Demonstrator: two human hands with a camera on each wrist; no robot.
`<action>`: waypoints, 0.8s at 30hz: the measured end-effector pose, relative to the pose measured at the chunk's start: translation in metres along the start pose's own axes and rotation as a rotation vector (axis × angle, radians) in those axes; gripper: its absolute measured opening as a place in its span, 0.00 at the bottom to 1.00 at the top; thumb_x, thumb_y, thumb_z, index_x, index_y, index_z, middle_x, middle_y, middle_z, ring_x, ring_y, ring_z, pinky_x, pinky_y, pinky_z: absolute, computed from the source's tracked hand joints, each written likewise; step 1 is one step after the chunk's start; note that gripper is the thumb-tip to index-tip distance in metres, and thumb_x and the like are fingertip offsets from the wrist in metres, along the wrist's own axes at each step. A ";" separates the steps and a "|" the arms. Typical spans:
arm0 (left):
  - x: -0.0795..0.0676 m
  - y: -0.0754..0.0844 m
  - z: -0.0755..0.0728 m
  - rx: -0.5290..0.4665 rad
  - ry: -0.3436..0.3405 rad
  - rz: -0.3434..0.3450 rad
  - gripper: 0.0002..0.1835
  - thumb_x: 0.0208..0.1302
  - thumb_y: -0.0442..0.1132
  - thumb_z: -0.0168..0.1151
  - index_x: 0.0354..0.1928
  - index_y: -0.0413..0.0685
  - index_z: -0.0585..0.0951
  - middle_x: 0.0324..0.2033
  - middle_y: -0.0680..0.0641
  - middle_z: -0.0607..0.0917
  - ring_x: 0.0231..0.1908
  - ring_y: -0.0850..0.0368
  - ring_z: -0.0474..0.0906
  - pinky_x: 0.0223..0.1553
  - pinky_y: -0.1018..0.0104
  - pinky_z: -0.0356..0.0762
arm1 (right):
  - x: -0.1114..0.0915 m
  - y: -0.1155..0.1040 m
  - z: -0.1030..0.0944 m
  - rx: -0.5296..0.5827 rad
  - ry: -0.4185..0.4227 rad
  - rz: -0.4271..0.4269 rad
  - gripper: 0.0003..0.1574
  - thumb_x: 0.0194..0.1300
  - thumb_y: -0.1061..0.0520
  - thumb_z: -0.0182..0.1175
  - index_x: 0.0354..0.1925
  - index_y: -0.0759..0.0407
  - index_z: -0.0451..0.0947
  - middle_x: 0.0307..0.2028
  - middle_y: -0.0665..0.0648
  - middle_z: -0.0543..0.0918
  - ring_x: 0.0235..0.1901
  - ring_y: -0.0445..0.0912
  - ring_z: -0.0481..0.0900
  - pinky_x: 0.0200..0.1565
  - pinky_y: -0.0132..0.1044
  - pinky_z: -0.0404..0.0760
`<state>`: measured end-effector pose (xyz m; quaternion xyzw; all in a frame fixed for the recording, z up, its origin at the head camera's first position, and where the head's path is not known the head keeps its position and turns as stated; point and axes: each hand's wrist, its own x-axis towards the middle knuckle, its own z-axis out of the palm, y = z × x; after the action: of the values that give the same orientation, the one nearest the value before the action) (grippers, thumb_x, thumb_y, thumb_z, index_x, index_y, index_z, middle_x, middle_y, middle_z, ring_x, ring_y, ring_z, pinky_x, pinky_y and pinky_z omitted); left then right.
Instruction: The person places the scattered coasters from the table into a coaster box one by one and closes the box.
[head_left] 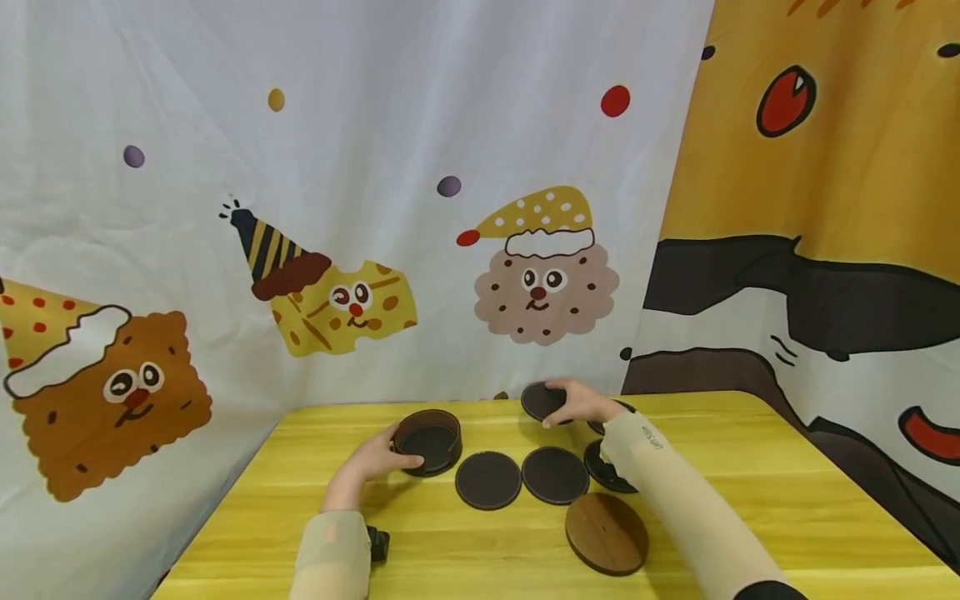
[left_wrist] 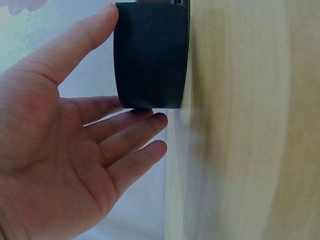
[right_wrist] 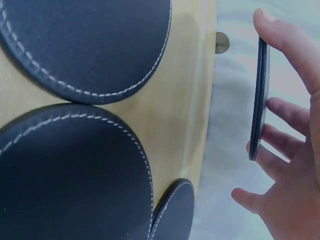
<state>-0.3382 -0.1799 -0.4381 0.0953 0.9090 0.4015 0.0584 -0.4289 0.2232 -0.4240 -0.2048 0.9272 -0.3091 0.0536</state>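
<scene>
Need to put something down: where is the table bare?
Bare: the table right of the right sleeve, and between the left sleeve and the wooden disc. Crowded: the middle, where dark discs cluster between the round holder and right sleeve.

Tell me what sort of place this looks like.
Probably an indoor spot set up for tabletop work: a cartoon-print cloth hangs like a backdrop right behind a table where dark round coasters lie.
</scene>
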 end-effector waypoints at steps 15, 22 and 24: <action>-0.001 0.001 -0.002 0.041 0.005 -0.016 0.50 0.57 0.47 0.72 0.73 0.34 0.55 0.65 0.28 0.65 0.63 0.28 0.63 0.57 0.36 0.64 | 0.002 -0.026 -0.001 -0.055 -0.007 -0.039 0.55 0.50 0.47 0.75 0.69 0.65 0.64 0.66 0.67 0.67 0.63 0.61 0.67 0.59 0.54 0.70; -0.002 0.003 -0.001 0.053 0.011 -0.009 0.50 0.56 0.48 0.72 0.73 0.34 0.57 0.65 0.29 0.67 0.61 0.29 0.65 0.56 0.38 0.67 | 0.004 -0.031 0.001 -0.069 -0.020 -0.066 0.56 0.48 0.45 0.76 0.69 0.64 0.65 0.66 0.65 0.67 0.63 0.61 0.67 0.59 0.55 0.70; -0.002 0.003 -0.001 0.056 0.013 -0.006 0.50 0.56 0.48 0.73 0.73 0.34 0.57 0.64 0.29 0.68 0.61 0.30 0.66 0.56 0.38 0.67 | 0.006 -0.034 0.001 -0.072 -0.022 -0.075 0.56 0.48 0.44 0.76 0.69 0.63 0.65 0.66 0.65 0.67 0.63 0.60 0.67 0.59 0.55 0.70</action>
<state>-0.3357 -0.1791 -0.4351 0.0914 0.9206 0.3763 0.0511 -0.4223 0.1950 -0.4044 -0.2446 0.9288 -0.2749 0.0449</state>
